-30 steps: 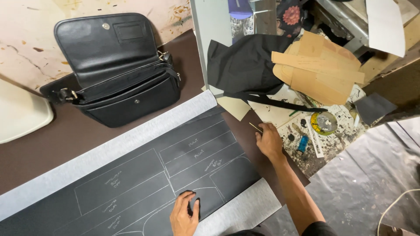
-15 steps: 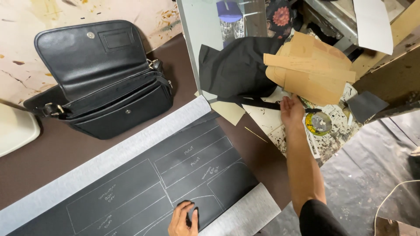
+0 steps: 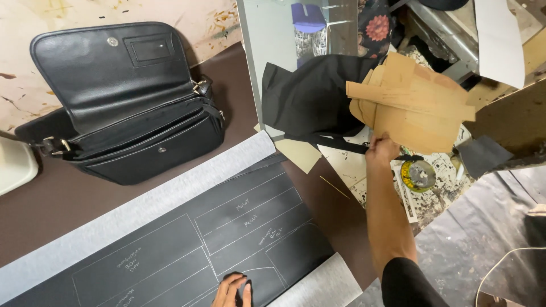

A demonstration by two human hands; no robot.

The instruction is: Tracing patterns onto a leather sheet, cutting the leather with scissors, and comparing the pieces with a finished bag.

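My left hand [image 3: 232,289] rests flat at the bottom edge on a black leather sheet [image 3: 239,227] marked with white chalk outlines; its fingers are spread and hold nothing. My right hand [image 3: 382,150] reaches far right to the lower left edge of a stack of brown cardboard pattern pieces [image 3: 415,108]. Its fingertips are tucked under the cardboard, so the grip is hidden. A black strap [image 3: 335,143] runs just beside that hand.
An open black handbag [image 3: 131,113] lies at the upper left on the brown table [image 3: 57,199]. A grey lining strip [image 3: 142,207] borders the leather. Black fabric [image 3: 313,96] sits by the cardboard, with a yellow round tape [image 3: 419,174] and a thin stick [image 3: 334,186] nearby.
My right hand has moved from the leather sheet's right edge up and right to the cardboard stack. My left hand has stayed on the leather sheet while the view shifted.
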